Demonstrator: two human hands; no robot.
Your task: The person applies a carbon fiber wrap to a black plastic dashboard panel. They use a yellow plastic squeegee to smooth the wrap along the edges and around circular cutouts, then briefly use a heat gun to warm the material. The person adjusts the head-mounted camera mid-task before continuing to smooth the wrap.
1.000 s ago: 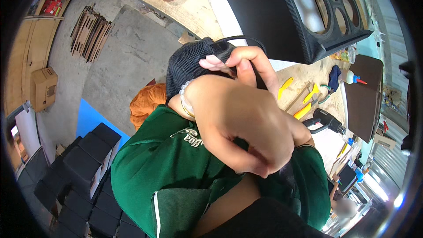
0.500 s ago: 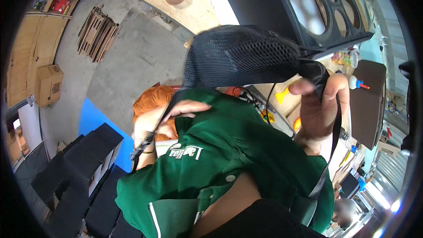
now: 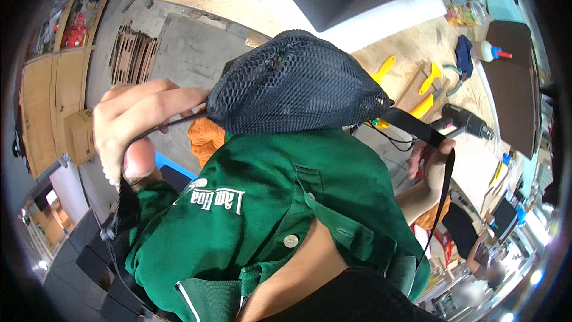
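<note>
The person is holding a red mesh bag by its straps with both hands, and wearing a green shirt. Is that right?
Not quite: the mesh bag is black, not red, as the head view shows. The rest holds: the left hand and right hand each have a grip on a strap, and the shirt is green.

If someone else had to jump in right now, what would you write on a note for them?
Left hand: grip closed on the thin strap at the left end of the black mesh pouch.
Right hand: grip closed on the wide black strap at the right end.
Pouch: held up close under the camera, above the green shirt.
Workbench behind: yellow clamps, a drill.
Done: pouch lifted, straps spread.
Left: straps not fastened.
</note>
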